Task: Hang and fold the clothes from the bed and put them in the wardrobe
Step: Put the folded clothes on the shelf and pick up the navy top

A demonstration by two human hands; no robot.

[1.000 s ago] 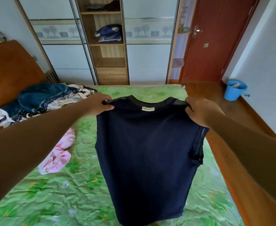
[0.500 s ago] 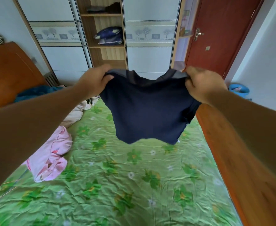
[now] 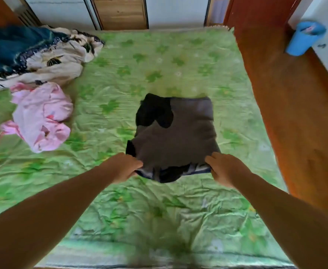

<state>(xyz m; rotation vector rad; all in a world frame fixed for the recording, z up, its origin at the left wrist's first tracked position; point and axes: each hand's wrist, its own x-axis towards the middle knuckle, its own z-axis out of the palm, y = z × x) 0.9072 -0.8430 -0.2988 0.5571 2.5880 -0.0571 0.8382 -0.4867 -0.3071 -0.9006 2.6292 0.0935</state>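
Head view, frame middle: left hand (image 3: pixel 129 167) and right hand (image 3: pixel 220 167) pinch the dark sleeveless top (image 3: pixel 178 136) on the bed (image 3: pixel 159 59). Folding step; next, fold it over.

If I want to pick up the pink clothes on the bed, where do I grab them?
Probably the puffy top of the pink garment, coming down from above. It lies crumpled in a heap on the green bedsheet, with no clear collar or flat edge showing, so a bunched fold is the easiest thing to pinch.
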